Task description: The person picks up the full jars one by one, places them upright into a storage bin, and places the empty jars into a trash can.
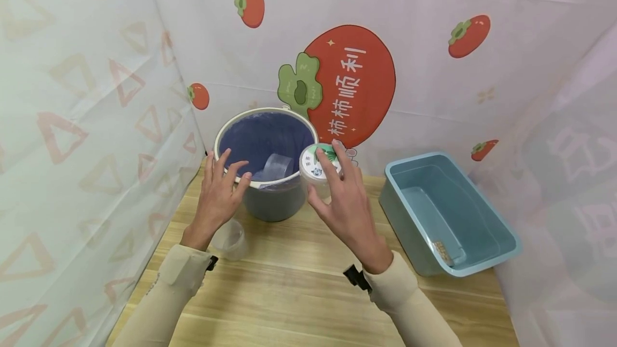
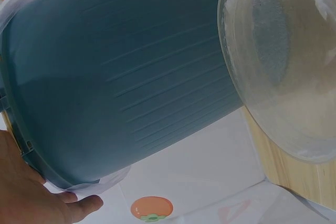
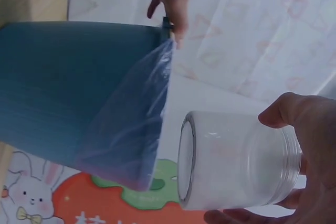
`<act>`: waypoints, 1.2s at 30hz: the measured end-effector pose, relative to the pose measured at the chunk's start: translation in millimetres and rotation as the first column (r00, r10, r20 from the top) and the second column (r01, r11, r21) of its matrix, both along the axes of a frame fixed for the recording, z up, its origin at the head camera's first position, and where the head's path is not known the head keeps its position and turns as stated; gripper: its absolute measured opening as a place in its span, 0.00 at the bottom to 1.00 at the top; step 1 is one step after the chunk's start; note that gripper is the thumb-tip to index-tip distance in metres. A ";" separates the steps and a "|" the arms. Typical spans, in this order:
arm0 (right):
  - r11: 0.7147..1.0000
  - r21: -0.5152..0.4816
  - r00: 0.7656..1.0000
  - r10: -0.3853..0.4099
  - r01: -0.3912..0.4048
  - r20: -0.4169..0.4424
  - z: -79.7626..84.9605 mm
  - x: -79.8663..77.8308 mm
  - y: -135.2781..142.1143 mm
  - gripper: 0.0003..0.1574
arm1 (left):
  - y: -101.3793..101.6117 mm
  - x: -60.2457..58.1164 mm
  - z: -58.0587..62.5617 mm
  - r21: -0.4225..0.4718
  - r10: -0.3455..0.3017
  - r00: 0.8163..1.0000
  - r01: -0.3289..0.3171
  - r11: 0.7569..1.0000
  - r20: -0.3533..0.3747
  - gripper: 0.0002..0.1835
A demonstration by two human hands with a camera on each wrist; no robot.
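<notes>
My right hand point(image 1: 343, 202) grips a clear plastic jar point(image 3: 231, 163) near its top end, just right of the bin's rim. A white and green label point(image 1: 315, 165) covers the jar's top in the head view. At the left of the bin's rim point(image 1: 218, 141), my left hand point(image 1: 215, 197) has its fingers spread and loosely bent. That hand holds nothing I can see; whether it touches the rim is unclear. The grey-blue bin point(image 2: 121, 77) wears a thin plastic bag liner point(image 3: 131, 114). Inside it lies another clear container point(image 1: 278, 166).
Under my left wrist a clear plastic tub point(image 1: 229, 240) stands on the wooden table point(image 1: 289, 293). To the right is a blue rectangular basin point(image 1: 424, 213) with a small brown patterned piece point(image 1: 442, 252) in it. Printed cloth point(image 1: 419, 84) hangs behind and at both sides.
</notes>
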State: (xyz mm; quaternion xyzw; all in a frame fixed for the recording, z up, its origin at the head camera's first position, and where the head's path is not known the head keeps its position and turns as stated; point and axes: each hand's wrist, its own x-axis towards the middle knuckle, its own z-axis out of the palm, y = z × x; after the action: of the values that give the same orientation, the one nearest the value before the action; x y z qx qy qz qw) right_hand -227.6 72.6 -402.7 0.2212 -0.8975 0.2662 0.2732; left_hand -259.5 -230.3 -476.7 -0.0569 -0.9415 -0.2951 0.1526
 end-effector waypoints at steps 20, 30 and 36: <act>0.999 0.033 0.999 0.003 -0.005 0.049 23.1 -53.2 -38.3 0.45 | 0.9 1.3 2.5 -0.008 0.000 1.000 0.000 1.000 -0.005 0.25; 0.998 0.053 0.994 0.007 -0.013 0.105 15.0 -82.8 -57.9 0.45 | 1.9 1.8 2.9 -0.030 0.011 1.000 -0.011 0.999 -0.007 0.24; 0.998 0.057 0.986 0.009 -0.019 0.167 3.6 -94.9 -65.7 0.46 | 1.5 1.1 2.8 -0.030 0.008 1.000 -0.008 1.000 -0.002 0.24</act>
State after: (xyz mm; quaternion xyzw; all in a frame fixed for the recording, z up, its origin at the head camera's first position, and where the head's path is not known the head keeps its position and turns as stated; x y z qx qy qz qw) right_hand -322.5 6.9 -399.1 0.2125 -0.9231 0.2592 0.1885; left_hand -258.5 -228.8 -473.9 -0.0555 -0.9459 -0.2802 0.1538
